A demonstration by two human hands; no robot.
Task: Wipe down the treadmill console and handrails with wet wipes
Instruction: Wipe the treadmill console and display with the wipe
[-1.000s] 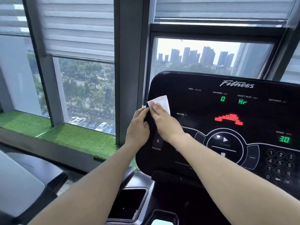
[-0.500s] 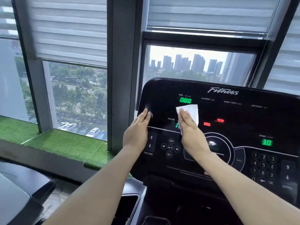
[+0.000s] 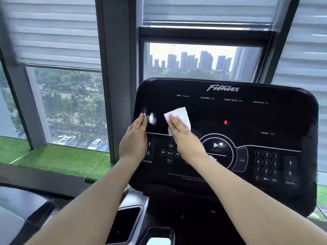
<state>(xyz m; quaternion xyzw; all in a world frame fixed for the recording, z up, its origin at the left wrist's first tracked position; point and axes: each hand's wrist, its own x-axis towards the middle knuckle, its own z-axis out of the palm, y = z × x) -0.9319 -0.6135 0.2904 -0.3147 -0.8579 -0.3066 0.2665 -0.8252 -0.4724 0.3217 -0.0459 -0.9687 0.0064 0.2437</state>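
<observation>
The black treadmill console [image 3: 247, 117] fills the right half of the head view, tilted toward me. A white wet wipe [image 3: 180, 114] lies flat on its left display area. My right hand [image 3: 185, 138] presses the wipe against the panel with straight fingers. My left hand [image 3: 135, 138] rests flat on the console's left edge, fingers straight, beside the incline arrows. Most display readouts are dark; one small red light glows at the centre. No handrail can be made out in this view.
A number keypad [image 3: 266, 167] and a round start button [image 3: 215, 149] sit on the console's lower part. Below it is a grey tray with cup recesses [image 3: 127, 223]. Windows with blinds, a grey pillar [image 3: 116, 76] and a green turf sill [image 3: 58, 160] lie behind and left.
My right hand carried the wipe from the console's left edge rightward onto the display area. The left hand stayed on the left edge. The green and red readouts went dark.
</observation>
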